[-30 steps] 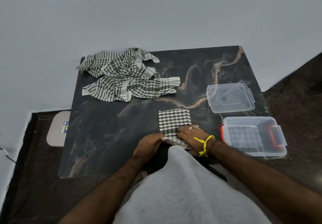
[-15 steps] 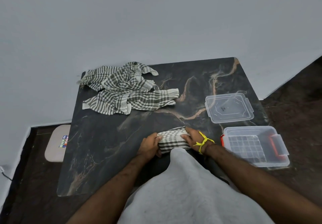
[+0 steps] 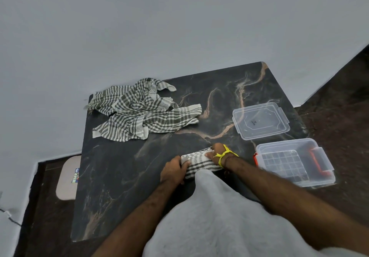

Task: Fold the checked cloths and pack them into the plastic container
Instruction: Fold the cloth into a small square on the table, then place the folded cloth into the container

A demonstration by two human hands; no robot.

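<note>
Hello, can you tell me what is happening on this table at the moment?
A person is folding a checked cloth at the near edge of the dark marble table. The left hand grips one end and the right hand grips the other. A heap of unfolded cloths lies at the far left. The open plastic container sits to the right, with its lid lying separately behind it.

Very little here can be read. The clear lid [image 3: 261,121] lying flat on the tabletop [image 3: 123,176] carries a small dark mark at its middle that looks like a "2", though I cannot be sure. The pale stool [image 3: 66,177] beside the tabletop has a small blue sticker [image 3: 75,175] with letters on it, too blurred for me to make out.
</note>
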